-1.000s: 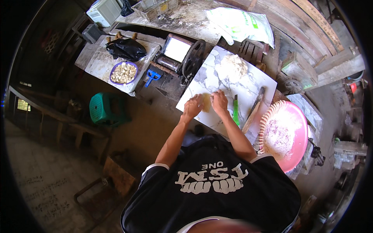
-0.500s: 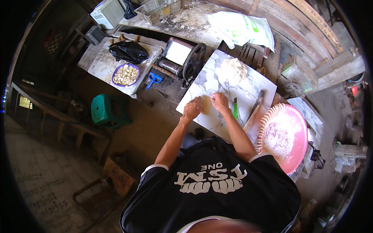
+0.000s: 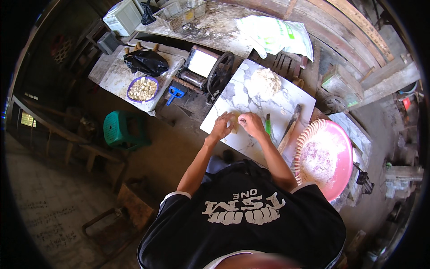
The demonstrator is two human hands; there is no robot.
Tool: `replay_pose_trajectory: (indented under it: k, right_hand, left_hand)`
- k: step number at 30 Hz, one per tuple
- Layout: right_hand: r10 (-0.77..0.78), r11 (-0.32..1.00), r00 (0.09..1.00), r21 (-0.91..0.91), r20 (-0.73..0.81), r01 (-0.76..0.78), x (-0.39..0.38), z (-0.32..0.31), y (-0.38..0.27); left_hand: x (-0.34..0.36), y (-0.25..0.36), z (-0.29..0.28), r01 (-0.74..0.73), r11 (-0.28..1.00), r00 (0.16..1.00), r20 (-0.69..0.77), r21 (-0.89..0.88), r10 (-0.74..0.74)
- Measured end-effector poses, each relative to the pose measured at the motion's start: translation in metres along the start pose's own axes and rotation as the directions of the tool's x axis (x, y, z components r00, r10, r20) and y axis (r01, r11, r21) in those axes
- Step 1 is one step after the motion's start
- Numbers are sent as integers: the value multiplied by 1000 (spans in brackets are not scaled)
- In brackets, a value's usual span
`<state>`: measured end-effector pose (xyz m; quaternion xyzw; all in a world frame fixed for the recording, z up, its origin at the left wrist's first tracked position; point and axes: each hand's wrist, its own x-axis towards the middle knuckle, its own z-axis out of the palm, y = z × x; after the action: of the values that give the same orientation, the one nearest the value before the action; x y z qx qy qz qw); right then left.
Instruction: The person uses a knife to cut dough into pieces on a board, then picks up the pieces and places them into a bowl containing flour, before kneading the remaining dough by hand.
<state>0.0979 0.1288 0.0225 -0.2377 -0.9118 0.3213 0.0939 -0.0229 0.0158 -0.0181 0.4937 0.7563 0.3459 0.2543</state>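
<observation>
My left hand (image 3: 222,125) and my right hand (image 3: 251,123) meet over a small pale piece of dough (image 3: 235,123) on a white marbled board (image 3: 286,96). Both hands pinch the piece between their fingers. A mound of pale dough (image 3: 265,83) lies farther up the board. Just right of my right hand lie a green-handled tool (image 3: 268,125) and a wooden stick (image 3: 290,129).
A pink tray (image 3: 333,154) dusted with flour holds a row of shaped pieces along its left rim. A hand-crank roller machine (image 3: 210,69) stands left of the board. Beyond it are a purple bowl of pieces (image 3: 142,88), a black bag (image 3: 145,62), a green stool (image 3: 118,130) and a white sack (image 3: 275,33).
My two hands have drawn closer together over the small dough piece. The rest has not moved.
</observation>
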Motion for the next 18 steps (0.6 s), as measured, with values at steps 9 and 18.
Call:
replay_pose_trajectory:
  k: [9, 18]
  right_hand:
    - [-103, 994, 994, 48, 20, 102, -7, -17, -18]
    - [115, 898, 993, 429, -26, -93, 6, -61, -46]
  left_hand:
    - [-14, 17, -2, -77, 993, 988, 137, 94, 64]
    - [-20, 55, -25, 59, 640, 993, 112, -766, 43]
